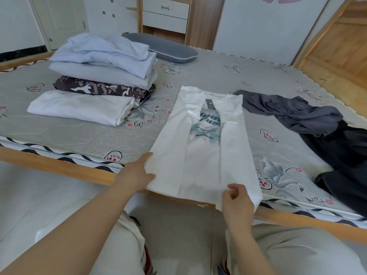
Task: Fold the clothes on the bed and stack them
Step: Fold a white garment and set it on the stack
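Note:
A white T-shirt (202,155) with a teal print lies on the bed, both sides folded in toward the middle, its hem at the near edge. My left hand (137,173) grips the hem's left corner. The hem's right corner is pinched by my right hand (237,203). At the far left stands a stack of folded clothes (103,62): pale blue pieces over a camouflage one (99,88). A folded white garment (79,108) lies in front of the stack. To the right sprawl an unfolded grey garment (294,112) and a black one (343,155).
The grey patterned mattress (99,139) sits in a wooden bed frame (59,167) whose near rail runs in front of my knees. A grey pillow (166,48) lies at the back. Drawers and white wardrobe doors stand behind the bed.

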